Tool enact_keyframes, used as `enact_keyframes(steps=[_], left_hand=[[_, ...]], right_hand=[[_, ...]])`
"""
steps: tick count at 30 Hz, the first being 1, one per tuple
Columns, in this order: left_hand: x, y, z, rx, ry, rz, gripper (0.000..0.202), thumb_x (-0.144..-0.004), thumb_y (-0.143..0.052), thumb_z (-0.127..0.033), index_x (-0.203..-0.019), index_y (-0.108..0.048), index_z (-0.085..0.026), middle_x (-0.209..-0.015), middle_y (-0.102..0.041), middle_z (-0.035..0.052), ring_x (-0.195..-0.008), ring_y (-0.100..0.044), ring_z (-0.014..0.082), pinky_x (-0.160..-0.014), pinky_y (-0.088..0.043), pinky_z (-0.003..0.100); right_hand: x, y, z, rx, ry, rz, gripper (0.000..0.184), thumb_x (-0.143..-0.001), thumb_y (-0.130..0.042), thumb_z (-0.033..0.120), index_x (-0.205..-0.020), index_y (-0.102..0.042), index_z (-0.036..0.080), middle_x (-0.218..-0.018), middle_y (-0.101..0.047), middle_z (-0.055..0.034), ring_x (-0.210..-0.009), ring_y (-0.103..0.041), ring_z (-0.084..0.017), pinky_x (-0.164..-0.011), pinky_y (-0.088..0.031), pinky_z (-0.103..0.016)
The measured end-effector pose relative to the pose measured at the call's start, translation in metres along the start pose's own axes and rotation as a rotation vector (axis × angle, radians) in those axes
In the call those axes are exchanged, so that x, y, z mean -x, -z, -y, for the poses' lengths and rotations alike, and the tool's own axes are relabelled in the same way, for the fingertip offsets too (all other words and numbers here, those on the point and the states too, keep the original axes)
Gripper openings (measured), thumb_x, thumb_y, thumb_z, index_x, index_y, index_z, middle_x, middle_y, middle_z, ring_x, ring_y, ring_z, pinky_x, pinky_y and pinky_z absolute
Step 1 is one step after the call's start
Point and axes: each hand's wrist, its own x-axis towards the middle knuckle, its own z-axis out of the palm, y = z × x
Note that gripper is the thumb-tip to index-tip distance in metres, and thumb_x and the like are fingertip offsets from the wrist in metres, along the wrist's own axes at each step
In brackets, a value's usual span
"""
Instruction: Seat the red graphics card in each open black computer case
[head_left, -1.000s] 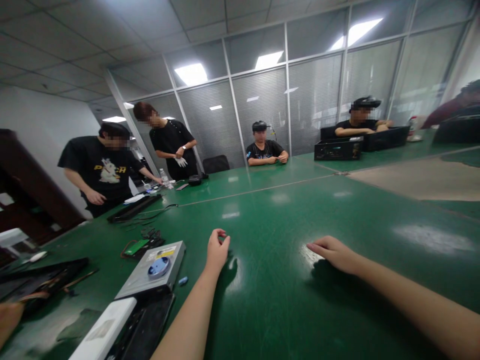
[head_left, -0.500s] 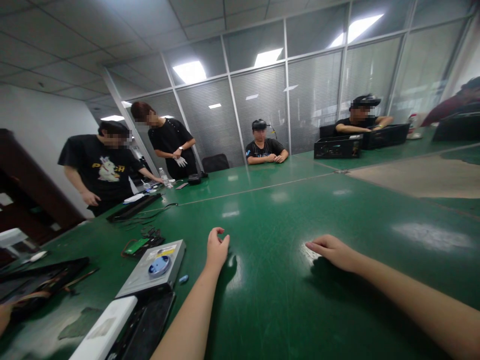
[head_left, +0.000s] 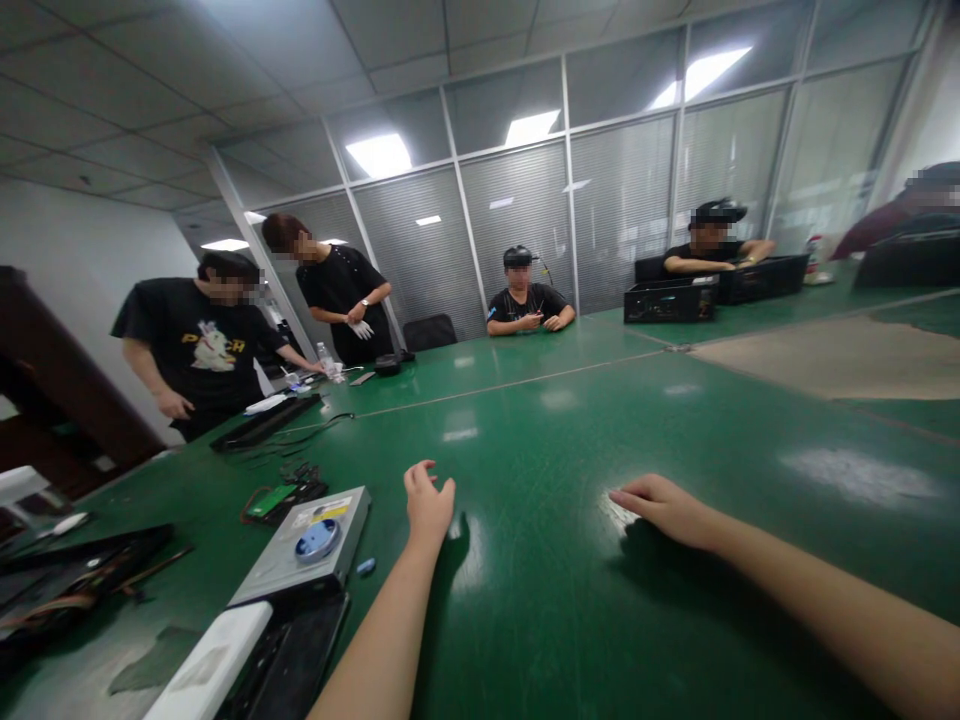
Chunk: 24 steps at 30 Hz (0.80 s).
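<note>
My left hand point(head_left: 427, 503) is held just above the green table point(head_left: 570, 560), fingers loosely spread, thumb apart, nothing in it. A grey optical drive point(head_left: 307, 550) with a blue round hub lies a short way to its left, and a small blue piece point(head_left: 365, 566) lies on the table between them. My right hand point(head_left: 664, 506) rests on the table with fingers stretched out to the left, holding nothing. A worn pale patch of tabletop lies at its fingertips.
Left of the drive are a green circuit board point(head_left: 271, 498) with cables, a white device point(head_left: 210, 660), a black case point(head_left: 289, 665) and a black panel point(head_left: 75, 570). Two people stand at far left; two sit across, one by a black computer case point(head_left: 670, 298).
My left hand's fingers have uncurled from a loose pinch to spread. The right hand has stayed put. The view has tipped slightly.
</note>
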Motion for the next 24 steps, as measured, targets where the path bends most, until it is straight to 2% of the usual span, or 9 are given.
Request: enact_keyframes(steps=[6, 8, 13, 24], left_hand=[[0.003, 0.002, -0.006, -0.16, 0.064, 0.073, 0.041, -0.08, -0.056, -0.027, -0.119, -0.046, -0.022, -0.123, -0.054, 0.0107, -0.091, -0.064, 0.0208, -0.093, -0.042, 0.049], [0.005, 0.002, -0.008, -0.198, 0.053, 0.103, 0.042, -0.08, -0.056, -0.026, -0.121, -0.046, -0.022, -0.124, -0.056, 0.0117, -0.098, -0.063, 0.0236, -0.096, -0.039, 0.051], [0.008, 0.001, -0.015, -0.264, -0.029, 0.135, 0.045, -0.082, -0.053, -0.028, -0.127, -0.046, -0.022, -0.133, -0.053, 0.0141, -0.117, -0.055, 0.0273, -0.102, -0.031, 0.051], [0.013, 0.007, -0.028, -0.464, -0.163, 0.187, 0.05, -0.085, -0.047, -0.03, -0.133, -0.044, -0.017, -0.136, -0.053, 0.0172, -0.117, -0.055, 0.0272, -0.1, -0.035, 0.048]], right_hand=[[0.001, 0.002, 0.002, -0.003, 0.005, 0.004, 0.056, -0.092, -0.038, 0.066, -0.06, -0.034, 0.02, -0.06, -0.023, 0.0043, -0.055, -0.025, -0.011, -0.054, -0.02, -0.029], [0.001, 0.002, 0.002, -0.001, 0.007, 0.004, 0.056, -0.092, -0.039, 0.066, -0.06, -0.034, 0.02, -0.06, -0.023, 0.0043, -0.055, -0.026, -0.011, -0.054, -0.02, -0.029], [0.0, 0.002, 0.003, 0.0, 0.012, -0.003, 0.057, -0.092, -0.039, 0.066, -0.06, -0.032, 0.02, -0.06, -0.022, 0.0046, -0.055, -0.024, -0.01, -0.054, -0.02, -0.029], [0.0, 0.004, 0.003, 0.001, 0.015, -0.003, 0.057, -0.092, -0.038, 0.065, -0.059, -0.032, 0.02, -0.059, -0.022, 0.0046, -0.054, -0.025, -0.01, -0.054, -0.02, -0.028]])
